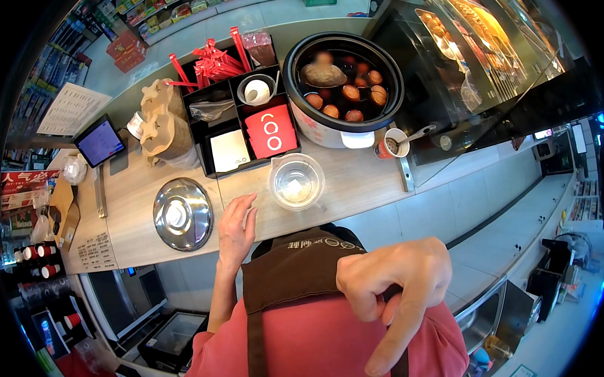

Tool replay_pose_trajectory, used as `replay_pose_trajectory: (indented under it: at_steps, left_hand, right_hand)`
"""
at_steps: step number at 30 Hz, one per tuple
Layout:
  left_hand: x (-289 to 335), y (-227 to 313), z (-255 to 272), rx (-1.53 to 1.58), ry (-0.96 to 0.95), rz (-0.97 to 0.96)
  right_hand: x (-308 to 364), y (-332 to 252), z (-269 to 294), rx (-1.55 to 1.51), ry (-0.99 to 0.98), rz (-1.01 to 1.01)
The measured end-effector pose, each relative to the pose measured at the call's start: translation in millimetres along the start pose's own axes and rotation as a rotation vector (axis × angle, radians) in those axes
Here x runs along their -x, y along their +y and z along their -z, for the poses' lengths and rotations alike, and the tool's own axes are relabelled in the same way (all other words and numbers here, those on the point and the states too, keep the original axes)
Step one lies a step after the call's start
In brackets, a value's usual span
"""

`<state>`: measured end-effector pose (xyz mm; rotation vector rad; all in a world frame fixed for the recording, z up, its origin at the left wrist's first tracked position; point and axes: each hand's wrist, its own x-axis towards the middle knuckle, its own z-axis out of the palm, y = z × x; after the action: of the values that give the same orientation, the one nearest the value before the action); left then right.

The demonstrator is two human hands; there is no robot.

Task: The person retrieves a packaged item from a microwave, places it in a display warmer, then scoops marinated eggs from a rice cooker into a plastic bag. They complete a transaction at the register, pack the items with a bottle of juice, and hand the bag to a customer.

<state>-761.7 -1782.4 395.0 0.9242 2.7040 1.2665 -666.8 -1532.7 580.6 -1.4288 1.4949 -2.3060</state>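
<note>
My left hand (235, 229) is at the counter's front edge, fingers stretched out and holding nothing. It lies between a shiny round pot lid (183, 222) on its left and a clear plastic measuring jug (297, 190) on its right. Close in front of my chest, my right hand (398, 278) is raised, one finger stretched downward and the others bent. Nothing shows in it. Beyond the jug stands an electric pot (326, 126) of dark broth with several brown eggs (351, 92) and a larger lump (322, 75) in it.
A black organizer (211, 166) holds red-wrapped sticks (218, 60), red cards (271, 131) and a small bowl (257, 90). Left of it are stacked cardboard cup carriers (163, 127) and a tablet (99, 144). A cup with a spoon (391, 145) sits right of the pot, beside a glass food cabinet (470, 50).
</note>
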Motion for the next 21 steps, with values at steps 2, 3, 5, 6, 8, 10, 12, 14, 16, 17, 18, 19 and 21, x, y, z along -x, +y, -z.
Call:
replay_pose_trajectory:
  at_steps: [2,3,5,6,8,10,12,14,16,17,18,19,21]
  left_hand:
    - [0,2,1,0.023,0.003,0.015]
    - [0,2,1,0.020,0.004,0.017]
    - [1,1,2,0.014,0.006,0.020]
    - [1,1,2,0.017,0.008,0.021]
    - [0,2,2,0.023,0.007,0.016]
    - [-1,2,1,0.039,0.009,0.009]
    - [-3,5,3,0.041,-0.005,-0.018]
    - [-7,14,3,0.041,-0.047,-0.079]
    - [-10,24,-2,0.077,-0.106,-0.145]
    - [-11,27,-6,0.095,-0.143,-0.195]
    - [-15,32,-13,0.120,-0.194,-0.253]
    - [-17,41,-20,0.153,-0.269,-0.283]
    - [-24,59,-37,0.185,-0.445,-0.359]
  right_hand:
    - [2,2,-1,-0.015,0.065,-0.028]
    - [4,4,0,-0.013,0.055,-0.024]
    - [6,7,6,-0.009,0.036,-0.016]
    - [7,7,8,-0.015,0.038,-0.024]
    - [8,7,11,-0.024,0.044,-0.037]
    - [11,5,12,0.006,0.077,-0.085]
    - [17,5,11,0.028,0.171,-0.134]
    - [30,5,4,0.053,0.343,-0.185]
    - [47,1,-4,0.109,0.472,-0.266]
    - [60,4,-11,0.120,0.541,-0.276]
    - [73,3,-19,0.137,0.628,-0.284]
    - [89,2,-29,0.148,0.687,-0.297]
    - [122,-6,-59,0.170,0.896,-0.268]
